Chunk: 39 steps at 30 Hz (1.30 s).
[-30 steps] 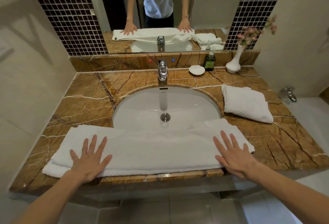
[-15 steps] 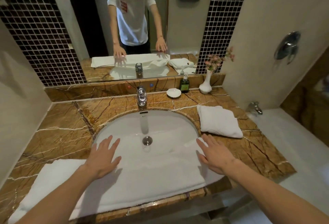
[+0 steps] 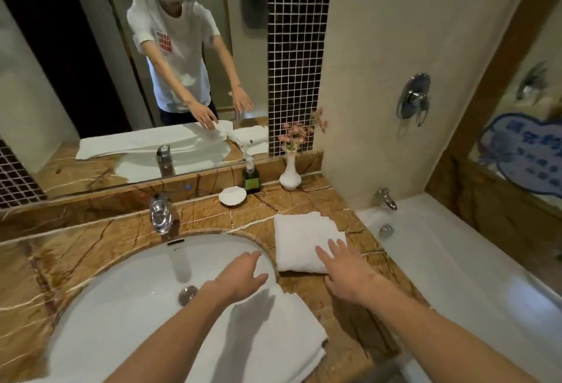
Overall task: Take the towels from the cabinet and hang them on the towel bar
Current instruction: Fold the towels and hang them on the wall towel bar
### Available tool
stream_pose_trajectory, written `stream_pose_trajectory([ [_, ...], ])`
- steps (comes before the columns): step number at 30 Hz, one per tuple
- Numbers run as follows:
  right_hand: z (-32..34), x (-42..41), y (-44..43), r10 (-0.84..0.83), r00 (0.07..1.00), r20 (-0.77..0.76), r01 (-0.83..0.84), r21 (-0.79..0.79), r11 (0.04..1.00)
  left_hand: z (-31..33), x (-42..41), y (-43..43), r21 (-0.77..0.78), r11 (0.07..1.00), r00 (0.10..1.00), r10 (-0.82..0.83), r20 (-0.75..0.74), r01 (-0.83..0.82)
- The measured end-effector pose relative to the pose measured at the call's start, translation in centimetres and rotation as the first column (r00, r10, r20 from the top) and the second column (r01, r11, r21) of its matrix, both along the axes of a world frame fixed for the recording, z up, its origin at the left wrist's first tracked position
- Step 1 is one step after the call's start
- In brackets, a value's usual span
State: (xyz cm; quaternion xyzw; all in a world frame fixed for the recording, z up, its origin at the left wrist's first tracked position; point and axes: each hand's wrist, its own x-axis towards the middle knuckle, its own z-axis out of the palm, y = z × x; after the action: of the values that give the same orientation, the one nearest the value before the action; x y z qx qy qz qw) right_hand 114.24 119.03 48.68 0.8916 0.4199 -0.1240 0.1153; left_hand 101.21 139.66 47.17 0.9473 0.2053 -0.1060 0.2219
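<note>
A: Entry, left third of frame?
B: Sink basin (image 3: pixel 121 291) sunk in the brown marble desk (image 3: pixel 91 245). Chrome faucet (image 3: pixel 160 213) at its back rim, drain (image 3: pixel 187 295) below it. Mirror (image 3: pixel 91 78) fills the upper left.

A: Task items?
B: Two white towels, both on the desk. The long towel (image 3: pixel 282 343) lies at lower centre, draped over the basin's front rim, with its right corner on the marble. Both forearms cross in front of it and hide part of it. The folded towel (image 3: pixel 301 236) sits right of the basin at centre right, apart from the long one.

A: Hands?
B: Left hand (image 3: pixel 243 276) hangs over the basin's right rim and throws a shadow on the long towel. Its fingers are spread, released, grasping nothing. Right hand (image 3: pixel 345 271) is at the folded towel's near edge, fingers straight and released. The fingertips overlap the cloth, but I cannot tell if they touch it.

A: Surroundings?
B: Along the back ledge, behind the folded towel: white soap dish (image 3: pixel 232 196), dark pump bottle (image 3: pixel 251 180), white vase (image 3: pixel 290 174) with pink flowers. All are well apart from both hands. Bathtub (image 3: pixel 441 261) at right, its spout (image 3: pixel 385 198) just beside the desk's end.
</note>
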Motion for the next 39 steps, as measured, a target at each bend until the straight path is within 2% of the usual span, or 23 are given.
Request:
stream_pose_trajectory([
  [5,-0.1,5.0,-0.1,0.069,0.994,-0.084,-0.068,0.014,0.998,-0.4,6.9,-2.3,-0.166,0.98,0.993,0.117,0.008,-0.114],
  [9,-0.6,7.9,-0.1,0.091,0.983,-0.159,-0.088,0.028,0.996,-1.4,10.7,-3.3,-0.195,0.945,0.965,0.26,-0.034,-0.262],
  [13,-1.0,9.2,0.5,0.117,0.969,-0.219,-0.114,0.027,0.993,-2.0,13.2,-3.5,-0.254,0.872,0.902,0.431,-0.007,-0.419],
  [15,-1.2,9.6,1.0,0.136,0.96,-0.244,-0.13,0.043,0.991,-2.2,14.3,-2.9,-0.33,0.795,0.844,0.535,-0.012,-0.509],
  [18,-1.6,9.8,1.8,0.138,0.943,-0.304,-0.118,0.085,0.989,-2.0,15.2,-2.1,-0.488,0.631,0.764,0.633,-0.125,-0.603],
  [21,-1.5,9.8,2.7,0.122,0.926,-0.357,-0.057,0.186,0.981,-1.0,16.1,-1.9,-0.612,0.499,0.734,0.646,-0.21,-0.614],
  [24,-0.7,9.7,4.2,0.029,0.899,-0.436,0.116,0.302,0.946,0.9,17.0,-2.4,-0.695,0.422,0.739,0.632,-0.235,-0.582],
  [26,-0.1,9.7,5.1,-0.024,0.873,-0.487,0.23,0.369,0.901,1.9,17.5,-3.0,-0.721,0.457,0.781,0.597,-0.185,-0.52],
  [27,0.4,9.8,5.5,-0.046,0.876,-0.48,0.27,0.409,0.872,2.6,17.7,-3.4,-0.71,0.515,0.81,0.57,-0.135,-0.48],
  [30,2.5,10.6,6.0,-0.145,0.919,-0.366,0.346,0.576,0.741,4.4,18.2,-4.1,-0.521,0.802,0.92,0.385,0.079,-0.291],
  [32,4.4,11.9,6.2,-0.097,0.952,-0.289,0.272,0.66,0.701,5.2,18.5,-4.2,-0.399,0.906,0.95,0.238,0.201,-0.143],
  [33,5.5,12.5,6.2,-0.05,0.96,-0.276,0.227,0.66,0.716,5.5,18.5,-4.2,-0.369,0.926,0.955,0.172,0.241,-0.074],
  [35,7.2,13.9,6.6,-0.002,0.933,-0.36,0.222,0.572,0.79,6.3,18.5,-4.3,-0.344,0.939,0.944,0.089,0.318,0.027],
  [39,8.9,15.2,7.2,-0.03,0.882,-0.47,0.224,0.363,0.904,6.8,18.2,-3.8,-0.223,0.972,0.885,0.04,0.464,0.072],
])
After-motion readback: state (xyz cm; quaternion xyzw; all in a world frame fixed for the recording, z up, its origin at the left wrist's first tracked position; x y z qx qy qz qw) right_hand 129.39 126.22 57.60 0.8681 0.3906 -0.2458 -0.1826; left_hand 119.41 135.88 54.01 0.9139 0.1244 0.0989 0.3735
